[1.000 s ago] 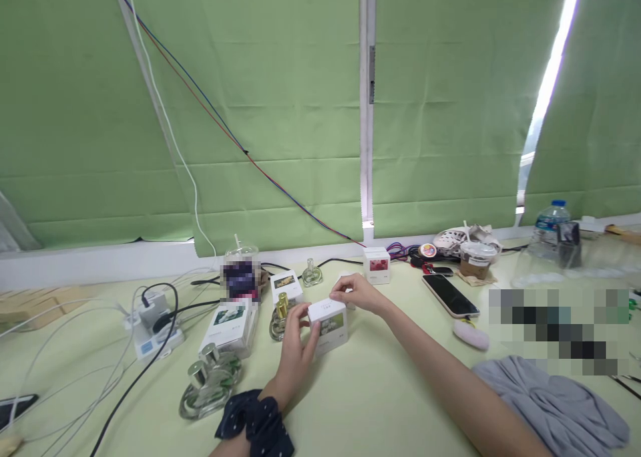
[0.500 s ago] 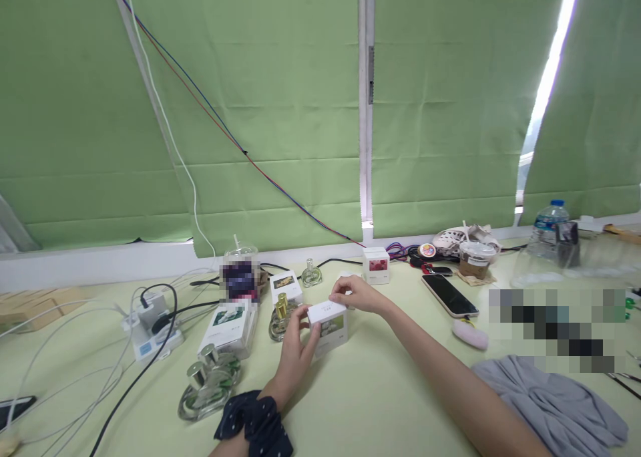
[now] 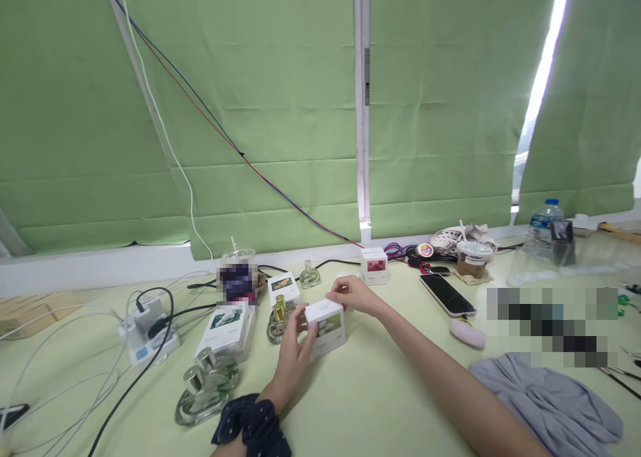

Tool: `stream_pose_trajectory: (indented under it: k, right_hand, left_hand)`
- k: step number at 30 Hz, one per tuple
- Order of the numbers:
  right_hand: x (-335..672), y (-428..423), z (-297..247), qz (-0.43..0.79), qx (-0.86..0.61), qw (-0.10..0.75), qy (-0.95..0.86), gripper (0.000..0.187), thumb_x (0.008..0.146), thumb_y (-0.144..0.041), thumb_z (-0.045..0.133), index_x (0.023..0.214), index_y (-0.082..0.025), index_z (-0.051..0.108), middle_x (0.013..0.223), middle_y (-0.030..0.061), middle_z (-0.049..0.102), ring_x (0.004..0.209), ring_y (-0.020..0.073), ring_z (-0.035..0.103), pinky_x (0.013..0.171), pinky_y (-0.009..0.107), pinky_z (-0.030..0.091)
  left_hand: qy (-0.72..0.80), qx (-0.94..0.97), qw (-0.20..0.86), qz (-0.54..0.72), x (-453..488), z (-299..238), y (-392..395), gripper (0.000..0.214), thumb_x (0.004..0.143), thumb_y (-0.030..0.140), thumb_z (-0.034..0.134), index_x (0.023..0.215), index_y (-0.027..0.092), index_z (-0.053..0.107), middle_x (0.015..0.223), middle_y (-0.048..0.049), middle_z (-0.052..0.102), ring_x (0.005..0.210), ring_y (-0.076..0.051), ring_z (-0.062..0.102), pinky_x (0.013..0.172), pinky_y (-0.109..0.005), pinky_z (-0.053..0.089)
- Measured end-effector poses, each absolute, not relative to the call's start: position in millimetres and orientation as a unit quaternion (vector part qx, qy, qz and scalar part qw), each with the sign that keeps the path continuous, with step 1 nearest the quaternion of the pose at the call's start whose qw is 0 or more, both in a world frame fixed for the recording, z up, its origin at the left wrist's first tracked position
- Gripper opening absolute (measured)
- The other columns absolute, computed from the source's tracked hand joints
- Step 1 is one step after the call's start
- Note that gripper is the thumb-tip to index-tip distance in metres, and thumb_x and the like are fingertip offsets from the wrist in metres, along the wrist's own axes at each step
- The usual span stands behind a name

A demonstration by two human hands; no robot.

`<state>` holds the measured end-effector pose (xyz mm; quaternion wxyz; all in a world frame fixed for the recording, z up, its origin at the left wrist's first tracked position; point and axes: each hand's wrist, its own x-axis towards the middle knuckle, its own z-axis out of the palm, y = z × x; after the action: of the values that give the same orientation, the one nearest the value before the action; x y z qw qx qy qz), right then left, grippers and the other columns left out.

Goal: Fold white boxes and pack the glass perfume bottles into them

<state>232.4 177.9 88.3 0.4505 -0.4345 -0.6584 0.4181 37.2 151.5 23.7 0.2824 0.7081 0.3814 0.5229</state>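
Note:
A small white perfume box (image 3: 328, 335) with a green floral picture stands on the table between my hands. My left hand (image 3: 294, 340) grips its left side, thumb on the front. Fingers of my right hand (image 3: 354, 294) touch the top at the back right corner, bent inward; whether they pinch a flap I cannot make out. Just left of the box are gold-capped perfume bottles (image 3: 278, 320), with a white box bearing a yellow picture (image 3: 283, 286) behind them. Nearer me on the left are silver-capped bottles (image 3: 206, 387) and white boxes with a dark green picture (image 3: 228, 330).
Behind stand a small clear bottle (image 3: 310, 274) and a white box with a red picture (image 3: 374, 266). To the right lie a phone (image 3: 447, 294), a pink pouch (image 3: 468, 333) and grey cloth (image 3: 545, 400). Cables surround a power strip (image 3: 147, 330) at left.
My right fingers have shifted slightly on the box top, which now looks flatter. My left hand keeps its grip. The whole view has shifted a little.

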Motion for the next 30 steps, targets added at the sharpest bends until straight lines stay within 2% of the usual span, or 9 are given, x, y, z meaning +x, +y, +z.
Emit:
stream_pose_trajectory:
  k: [6,9,15,23,30]
  right_hand:
    - [232.9,180.7,85.8,0.411,-0.434,0.451,-0.663,0.037,0.062,-0.048,0.075,0.060,-0.016,0.055,0.055,-0.0026,0.055,0.049,0.0102,0.052,0.043,0.021,0.043]
    - [233.7,179.7,86.8,0.409,-0.432,0.449,-0.667,0.039,0.061,-0.049,0.075,0.060,-0.016,0.055,0.054,-0.0025,0.056,0.048,0.0101,0.052,0.043,0.021,0.043]
    - [235.0,176.3,90.8,0.393,-0.431,0.437,-0.685,0.039,0.063,-0.052,0.074,0.060,-0.016,0.057,0.057,-0.0015,0.058,0.047,0.0107,0.053,0.041,0.022,0.043]
    - [232.4,174.0,93.1,0.364,-0.477,0.402,-0.692,0.036,0.069,-0.047,0.071,0.060,-0.017,0.054,0.052,-0.0017,0.057,0.037,0.0100,0.052,0.033,0.021,0.040]
    - [234.0,175.3,90.7,0.395,-0.448,0.409,-0.690,0.037,0.067,-0.049,0.072,0.062,-0.017,0.054,0.055,-0.0021,0.058,0.043,0.0114,0.056,0.035,0.023,0.047]
  left_hand:
    - [0.372,0.686,0.261,0.568,38.9,23.4,149.4,0.041,0.087,0.040,0.054,0.121,0.021,0.041,0.122,-0.0133,0.053,0.105,-0.023,0.060,0.081,-0.037,0.053]
    - [0.362,0.704,0.251,0.557,37.2,21.8,151.2,0.032,0.088,0.038,0.053,0.114,0.021,0.044,0.117,-0.0118,0.054,0.107,-0.022,0.058,0.085,-0.038,0.051]
    - [0.352,0.721,0.233,0.550,35.6,23.5,152.9,0.027,0.088,0.038,0.051,0.108,0.020,0.052,0.122,-0.0127,0.052,0.113,-0.024,0.054,0.087,-0.039,0.051]
    - [0.377,0.696,0.238,0.563,36.7,21.8,153.6,0.034,0.084,0.042,0.056,0.108,0.018,0.052,0.108,-0.0119,0.062,0.099,-0.024,0.063,0.082,-0.039,0.054]
    - [0.387,0.674,0.258,0.573,35.6,20.2,154.6,0.041,0.081,0.045,0.059,0.110,0.018,0.054,0.110,-0.0133,0.064,0.100,-0.025,0.065,0.086,-0.043,0.054]
